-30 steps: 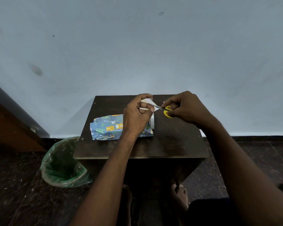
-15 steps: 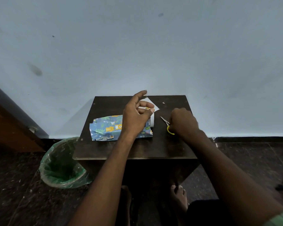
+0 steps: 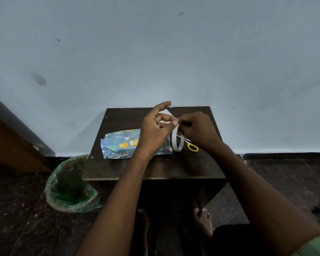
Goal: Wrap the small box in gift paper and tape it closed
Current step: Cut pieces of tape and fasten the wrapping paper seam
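The box wrapped in blue animal-print gift paper (image 3: 121, 145) lies on the dark wooden table (image 3: 155, 169), its right end hidden behind my left hand (image 3: 154, 132). That hand hovers above it and pinches a small tape strip (image 3: 175, 123) between thumb and a fingertip, index finger raised. My right hand (image 3: 199, 133) meets it there, fingers curled and pinching the same strip. A white tape roll (image 3: 176, 143) stands on edge under both hands, next to the box. A white paper flap (image 3: 167, 113) sticks up behind the left hand.
Yellow-handled scissors (image 3: 192, 146) lie on the table right of the tape roll, partly under my right wrist. A bin with a green liner (image 3: 70, 185) stands on the floor at the table's left front corner. The wall runs close behind the table.
My right hand cut with the scissors, laid them down on the table, then came back up to the left fingertips. The left hand stayed above the box.
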### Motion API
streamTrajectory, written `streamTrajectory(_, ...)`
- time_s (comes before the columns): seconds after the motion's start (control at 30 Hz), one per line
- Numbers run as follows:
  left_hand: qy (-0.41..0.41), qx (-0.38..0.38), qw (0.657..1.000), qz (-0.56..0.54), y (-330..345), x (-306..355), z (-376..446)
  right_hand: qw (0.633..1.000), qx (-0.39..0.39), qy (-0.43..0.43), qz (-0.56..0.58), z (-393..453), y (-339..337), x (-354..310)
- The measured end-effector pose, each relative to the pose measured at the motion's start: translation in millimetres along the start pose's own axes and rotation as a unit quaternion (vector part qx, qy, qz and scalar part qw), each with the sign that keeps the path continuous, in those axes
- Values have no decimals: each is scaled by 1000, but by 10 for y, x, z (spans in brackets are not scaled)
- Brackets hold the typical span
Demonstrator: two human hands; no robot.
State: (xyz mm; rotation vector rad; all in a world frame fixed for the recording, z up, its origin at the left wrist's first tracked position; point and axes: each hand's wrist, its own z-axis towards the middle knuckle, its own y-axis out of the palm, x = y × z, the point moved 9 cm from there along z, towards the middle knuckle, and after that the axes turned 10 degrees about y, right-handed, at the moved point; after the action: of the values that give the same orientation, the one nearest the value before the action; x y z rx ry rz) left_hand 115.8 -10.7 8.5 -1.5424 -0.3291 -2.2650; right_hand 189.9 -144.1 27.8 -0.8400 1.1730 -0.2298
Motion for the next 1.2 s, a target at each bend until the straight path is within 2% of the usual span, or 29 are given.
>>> streamTrajectory(0.17, -47, 98, 994, -31, -124, -18, -25, 999, 47, 4, 10, -2, -112, -30)
streamTrajectory(0.27, -86, 126, 987, -46, -166, -40, -52, 998, 62, -14, -5, -43, -113, -105)
streamTrajectory(0.5, -112, 104, 988, 25, -212, -147, -68, 993, 91, -65, -28, -92, -124, -228)
streamTrajectory(0.67, -77, 92, 988, 100, -303, -85, -53, 988, 123, -38, -87, -6, -160, -127)
streamTrajectory(0.8, -62, 59, 982, 171, -464, 18, -80, 983, 103, -33, -148, 148, -45, 1)
streamTrajectory(1.0, -38, 51, 967, 245, -779, 164, -115, 980, 7, -30, -199, 262, 320, -6)
streamTrajectory(1.07, -37, 48, 961, 271, -877, 181, -130, 983, 27, -36, -177, 234, 345, -96)
streamTrajectory(1.2, -51, 43, 950, 305, -1085, 180, -191, 997, 43, -58, 28, 130, 409, -564)
